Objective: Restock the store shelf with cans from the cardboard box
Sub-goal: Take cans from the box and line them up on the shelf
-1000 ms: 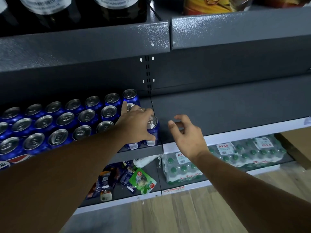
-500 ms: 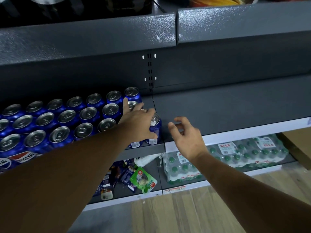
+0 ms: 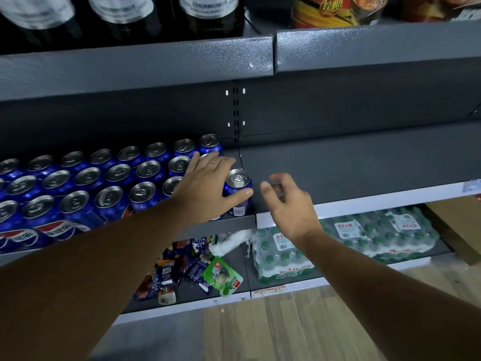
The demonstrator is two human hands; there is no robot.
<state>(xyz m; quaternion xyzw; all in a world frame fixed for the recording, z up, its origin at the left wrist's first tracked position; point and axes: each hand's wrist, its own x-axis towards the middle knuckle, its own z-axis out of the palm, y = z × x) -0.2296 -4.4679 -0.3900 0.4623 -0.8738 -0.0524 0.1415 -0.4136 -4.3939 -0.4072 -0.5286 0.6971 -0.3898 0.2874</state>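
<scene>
Rows of blue cola cans (image 3: 104, 183) with silver tops fill the left part of the dark grey middle shelf (image 3: 351, 162). The rightmost front can (image 3: 238, 188) stands upright at the end of the front row, near the shelf edge. My left hand (image 3: 205, 186) lies against it with fairly straight fingers reaching over the cans behind, and the thumb is stretched across the can's front. My right hand (image 3: 289, 204) hovers just right of that can with loosely curled fingers, holding nothing. A corner of a cardboard box (image 3: 458, 225) shows at the right edge.
The shelf right of the cans is bare grey metal. Dark bottles (image 3: 208, 11) and snack packs stand on the shelf above. Below are wrapped packs of green-capped water bottles (image 3: 364, 238) and loose snack bags (image 3: 221, 277). Wooden floor lies in front.
My left hand has slid left and back off the last can's top, which now shows, and its fingers have straightened. My right hand has stayed beside the can. The camera tilted up slightly.
</scene>
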